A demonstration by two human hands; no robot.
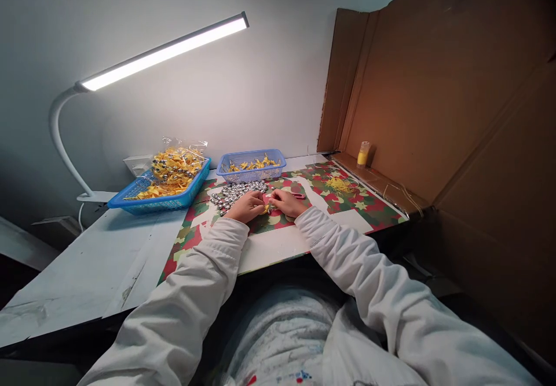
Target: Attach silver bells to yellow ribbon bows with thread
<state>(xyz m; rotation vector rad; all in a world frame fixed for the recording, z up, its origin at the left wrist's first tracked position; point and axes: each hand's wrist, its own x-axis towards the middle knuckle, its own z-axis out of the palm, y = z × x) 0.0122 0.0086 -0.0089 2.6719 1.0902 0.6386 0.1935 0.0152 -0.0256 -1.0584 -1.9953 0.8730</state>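
Observation:
My left hand (pixel 245 207) and my right hand (pixel 287 203) meet over the camouflage-patterned mat (pixel 360 221), fingertips nearly touching. A small yellow ribbon-like piece (pixel 266 209) shows between them, pinched by the closed left fingers. The right thumb and fingers are also pressed together beside it; what exactly they grip is too small to make out. Just behind the left hand lies a spread of shiny silver beads (pixel 237 193). A pink-handled tool (pixel 299 196), partly hidden, lies behind the right hand.
A blue basket (pixel 185 201) with yellow pieces and a plastic bag stands left. A lavender basket (pixel 251 174) holds more yellow pieces. Yellow threads (pixel 339 185) lie right, near a small yellow-filled bottle (pixel 363 154). Cardboard (pixel 434 96) walls the right side; a lamp (pixel 165 53) hangs above.

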